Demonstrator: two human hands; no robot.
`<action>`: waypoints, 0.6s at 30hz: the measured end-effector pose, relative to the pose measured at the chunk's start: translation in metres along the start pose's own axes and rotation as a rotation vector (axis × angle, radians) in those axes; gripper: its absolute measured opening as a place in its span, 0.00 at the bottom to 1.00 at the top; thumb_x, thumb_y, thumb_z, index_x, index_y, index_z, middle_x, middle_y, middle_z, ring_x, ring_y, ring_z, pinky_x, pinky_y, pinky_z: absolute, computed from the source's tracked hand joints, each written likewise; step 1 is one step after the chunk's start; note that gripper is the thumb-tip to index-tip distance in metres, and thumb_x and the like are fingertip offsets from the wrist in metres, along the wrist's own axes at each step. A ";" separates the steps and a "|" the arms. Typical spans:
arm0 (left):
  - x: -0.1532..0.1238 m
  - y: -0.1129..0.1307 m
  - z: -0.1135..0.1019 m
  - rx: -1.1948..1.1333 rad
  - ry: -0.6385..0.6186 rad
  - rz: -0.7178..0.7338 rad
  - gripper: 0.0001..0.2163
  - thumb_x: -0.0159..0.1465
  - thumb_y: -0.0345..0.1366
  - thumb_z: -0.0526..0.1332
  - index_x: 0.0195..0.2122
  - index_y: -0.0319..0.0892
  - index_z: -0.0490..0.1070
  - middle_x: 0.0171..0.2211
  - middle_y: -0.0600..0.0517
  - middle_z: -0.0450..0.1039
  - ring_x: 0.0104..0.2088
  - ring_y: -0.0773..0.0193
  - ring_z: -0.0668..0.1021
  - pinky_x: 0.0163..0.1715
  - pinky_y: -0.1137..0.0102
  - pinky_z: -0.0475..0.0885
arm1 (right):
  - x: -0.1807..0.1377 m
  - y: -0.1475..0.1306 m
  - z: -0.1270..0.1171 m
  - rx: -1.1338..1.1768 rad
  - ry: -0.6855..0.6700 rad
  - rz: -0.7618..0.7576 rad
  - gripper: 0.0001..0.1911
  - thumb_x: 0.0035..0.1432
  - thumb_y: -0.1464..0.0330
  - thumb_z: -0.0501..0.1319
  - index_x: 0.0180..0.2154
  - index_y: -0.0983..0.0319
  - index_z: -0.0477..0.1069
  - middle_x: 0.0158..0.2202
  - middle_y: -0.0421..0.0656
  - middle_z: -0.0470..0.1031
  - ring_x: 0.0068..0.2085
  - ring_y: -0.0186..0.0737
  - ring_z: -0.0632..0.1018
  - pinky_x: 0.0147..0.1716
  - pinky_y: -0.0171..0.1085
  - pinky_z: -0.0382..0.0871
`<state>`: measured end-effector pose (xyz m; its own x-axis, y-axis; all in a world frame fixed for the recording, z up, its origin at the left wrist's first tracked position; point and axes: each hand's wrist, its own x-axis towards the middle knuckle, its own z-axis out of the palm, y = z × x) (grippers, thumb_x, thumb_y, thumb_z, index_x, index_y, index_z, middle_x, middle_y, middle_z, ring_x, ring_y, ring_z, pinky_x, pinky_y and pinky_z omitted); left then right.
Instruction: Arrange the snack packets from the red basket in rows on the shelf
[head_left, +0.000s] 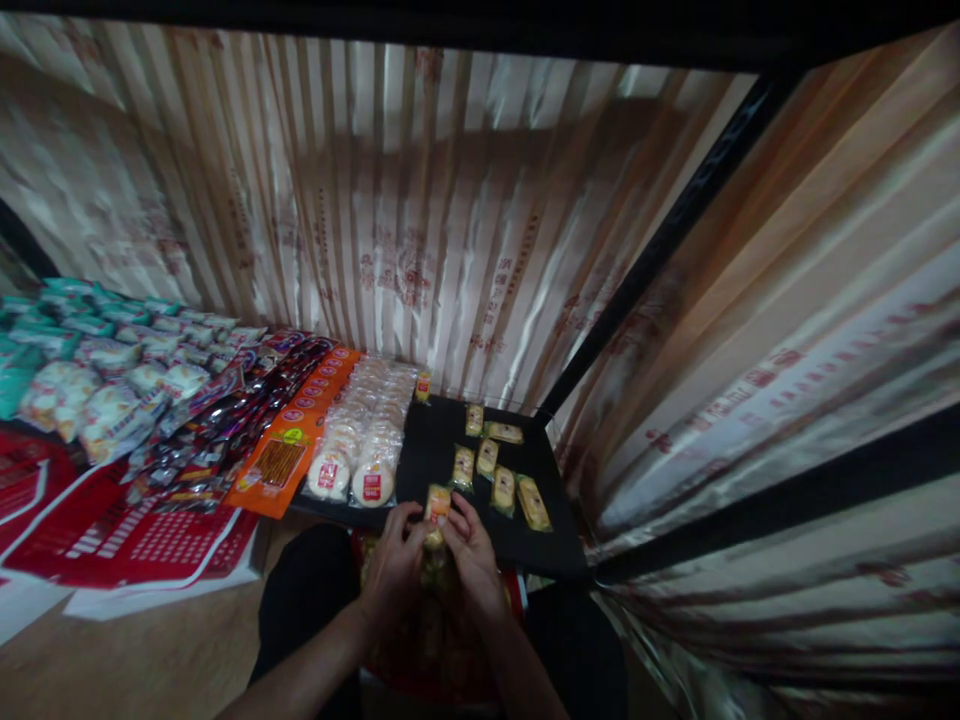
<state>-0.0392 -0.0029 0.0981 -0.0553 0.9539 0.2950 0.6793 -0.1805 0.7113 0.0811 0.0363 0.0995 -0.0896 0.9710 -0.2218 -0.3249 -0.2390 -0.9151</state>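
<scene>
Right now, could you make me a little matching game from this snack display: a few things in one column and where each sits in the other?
Things:
1. small yellow packet
2. round white cakes
3. orange packs
4. teal packets

Places:
A. far left of the display
B. between both hands
C. on the black tray's left part
D. just left of the black tray

Pairs: 1-B, 2-C, 3-D, 4-A
</scene>
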 end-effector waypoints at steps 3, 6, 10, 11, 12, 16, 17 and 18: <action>0.012 -0.001 0.004 -0.059 -0.023 -0.036 0.18 0.56 0.25 0.46 0.43 0.41 0.70 0.44 0.44 0.69 0.46 0.61 0.72 0.48 0.64 0.69 | 0.023 0.001 0.000 -0.066 0.041 -0.058 0.27 0.37 0.62 0.68 0.43 0.61 0.68 0.37 0.46 0.77 0.36 0.43 0.78 0.40 0.43 0.71; 0.029 0.000 0.009 -0.131 -0.041 -0.092 0.24 0.49 0.21 0.47 0.46 0.39 0.68 0.46 0.45 0.68 0.49 0.62 0.71 0.53 0.65 0.65 | 0.047 -0.001 0.004 -0.124 0.061 -0.115 0.24 0.37 0.63 0.67 0.40 0.61 0.70 0.36 0.45 0.77 0.36 0.41 0.77 0.40 0.41 0.71; 0.058 0.007 0.014 -0.152 -0.050 -0.288 0.26 0.49 0.22 0.49 0.51 0.36 0.66 0.55 0.43 0.63 0.57 0.59 0.64 0.59 0.65 0.57 | 0.079 -0.005 0.014 -0.190 0.110 -0.147 0.20 0.38 0.65 0.65 0.38 0.62 0.70 0.34 0.43 0.77 0.35 0.39 0.77 0.39 0.38 0.71; 0.067 0.009 0.016 -0.158 -0.047 -0.344 0.25 0.51 0.23 0.49 0.51 0.34 0.65 0.57 0.42 0.61 0.58 0.59 0.63 0.60 0.65 0.55 | 0.087 -0.006 0.016 -0.216 0.117 -0.155 0.20 0.39 0.66 0.64 0.38 0.62 0.70 0.34 0.43 0.77 0.35 0.39 0.77 0.38 0.38 0.70; 0.075 0.011 0.017 -0.168 -0.045 -0.395 0.24 0.53 0.24 0.48 0.52 0.33 0.64 0.58 0.41 0.59 0.59 0.58 0.61 0.60 0.65 0.53 | 0.095 -0.007 0.020 -0.244 0.123 -0.165 0.19 0.39 0.66 0.63 0.38 0.62 0.70 0.33 0.43 0.76 0.34 0.38 0.77 0.38 0.37 0.70; 0.103 0.014 0.025 -0.225 -0.042 -0.487 0.23 0.60 0.30 0.46 0.57 0.32 0.58 0.63 0.43 0.50 0.63 0.59 0.52 0.62 0.65 0.46 | 0.130 -0.010 0.031 -0.385 0.148 -0.226 0.18 0.42 0.66 0.60 0.39 0.62 0.71 0.31 0.42 0.76 0.33 0.37 0.76 0.37 0.36 0.70; 0.108 0.013 0.026 -0.245 -0.036 -0.488 0.23 0.61 0.31 0.45 0.58 0.33 0.57 0.63 0.45 0.50 0.63 0.60 0.50 0.63 0.65 0.45 | 0.138 -0.011 0.033 -0.429 0.148 -0.249 0.17 0.43 0.67 0.59 0.39 0.61 0.71 0.31 0.42 0.76 0.33 0.37 0.76 0.37 0.36 0.70; 0.114 0.011 0.028 -0.268 -0.027 -0.494 0.23 0.61 0.31 0.44 0.58 0.34 0.56 0.63 0.46 0.50 0.64 0.62 0.49 0.63 0.66 0.44 | 0.146 -0.012 0.035 -0.471 0.147 -0.273 0.17 0.44 0.67 0.59 0.39 0.61 0.71 0.31 0.41 0.76 0.33 0.37 0.76 0.37 0.36 0.70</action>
<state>-0.0176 0.1107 0.1222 -0.2983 0.9458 -0.1282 0.3675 0.2378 0.8991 0.0392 0.1809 0.0902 0.0815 0.9962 0.0309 0.1405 0.0192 -0.9899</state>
